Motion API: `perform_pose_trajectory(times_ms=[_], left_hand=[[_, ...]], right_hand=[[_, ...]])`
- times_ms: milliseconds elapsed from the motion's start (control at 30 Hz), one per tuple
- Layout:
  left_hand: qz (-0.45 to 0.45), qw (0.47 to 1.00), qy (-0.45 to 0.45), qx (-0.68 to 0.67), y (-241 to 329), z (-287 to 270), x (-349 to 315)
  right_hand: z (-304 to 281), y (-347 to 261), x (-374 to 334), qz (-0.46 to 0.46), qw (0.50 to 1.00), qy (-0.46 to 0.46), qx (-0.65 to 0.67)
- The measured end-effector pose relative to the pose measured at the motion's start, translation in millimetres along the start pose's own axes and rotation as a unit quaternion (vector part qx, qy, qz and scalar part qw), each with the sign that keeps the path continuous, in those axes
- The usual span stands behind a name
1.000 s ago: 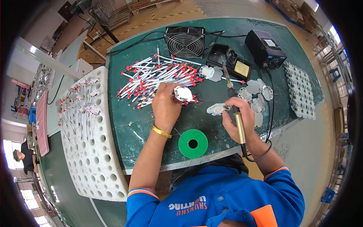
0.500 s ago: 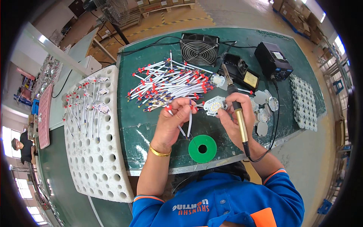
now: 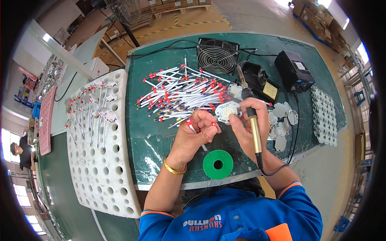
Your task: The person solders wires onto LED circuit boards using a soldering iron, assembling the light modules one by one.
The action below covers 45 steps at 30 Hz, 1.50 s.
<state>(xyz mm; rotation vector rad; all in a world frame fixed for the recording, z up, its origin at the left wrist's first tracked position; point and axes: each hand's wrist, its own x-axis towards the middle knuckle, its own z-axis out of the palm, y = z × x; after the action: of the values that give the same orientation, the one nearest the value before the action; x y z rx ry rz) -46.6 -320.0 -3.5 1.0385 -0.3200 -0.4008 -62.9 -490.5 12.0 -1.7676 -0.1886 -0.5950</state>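
My left hand (image 3: 193, 136) is closed on a thin white wire (image 3: 192, 128) with a red piece near its top. A second red piece shows at its fingertips, close to the board's left edge. In my right hand (image 3: 261, 120) are two things. Thumb and fingers pinch a small white LED circuit board (image 3: 226, 110). A soldering iron (image 3: 255, 134) with a brass-coloured sleeve lies across the same hand, its tip pointing up and away from the board. Whether the wire touches the board is hidden by my fingers. Below my hands lies a green solder spool (image 3: 226, 158).
A heap of white wires (image 3: 181, 96) with red pieces lies behind my left hand. Round metal plates (image 3: 280, 130) and a sheet of boards (image 3: 324, 116) lie rightward. A fan (image 3: 217, 58), iron stand (image 3: 253, 76) and black soldering station (image 3: 294, 70) stand behind. Left is a perforated foam board (image 3: 100, 160).
My left hand has turned, with its fingers curled in more. The two white wire lengths that hung below it now show differently, one mostly hidden. My right hand keeps the board and iron.
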Motion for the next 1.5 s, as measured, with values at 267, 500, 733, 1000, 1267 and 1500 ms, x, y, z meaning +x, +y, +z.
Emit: perform_pose_trajectory(times_ms=[267, 500, 733, 1000, 1267, 1500], left_hand=[[-0.024, 0.999, 0.023, 0.039, 2, 0, -1], [-0.033, 0.989, 0.072, 0.126, 0, 6, -4], [-0.041, 0.989, 0.064, 0.124, -4, 1, -5], [0.021, 0.984, 0.081, 0.157, 2, 14, -4], [-0.006, 0.974, 0.119, 0.192, 2, 19, -7], [-0.009, 0.971, 0.118, 0.207, 0, 13, -10]], right_hand=[[-2, 2, 2, -0.046, 0.999, 0.004, -0.027], [-6, 4, 1, -0.043, 0.999, -0.016, -0.026], [-9, 9, 8, -0.286, 0.948, -0.122, -0.061], [-14, -6, 12, -0.12, 0.989, -0.038, -0.073], [-15, -11, 15, -0.125, 0.983, -0.115, -0.071], [-18, -12, 18, -0.166, 0.972, -0.146, -0.084]])
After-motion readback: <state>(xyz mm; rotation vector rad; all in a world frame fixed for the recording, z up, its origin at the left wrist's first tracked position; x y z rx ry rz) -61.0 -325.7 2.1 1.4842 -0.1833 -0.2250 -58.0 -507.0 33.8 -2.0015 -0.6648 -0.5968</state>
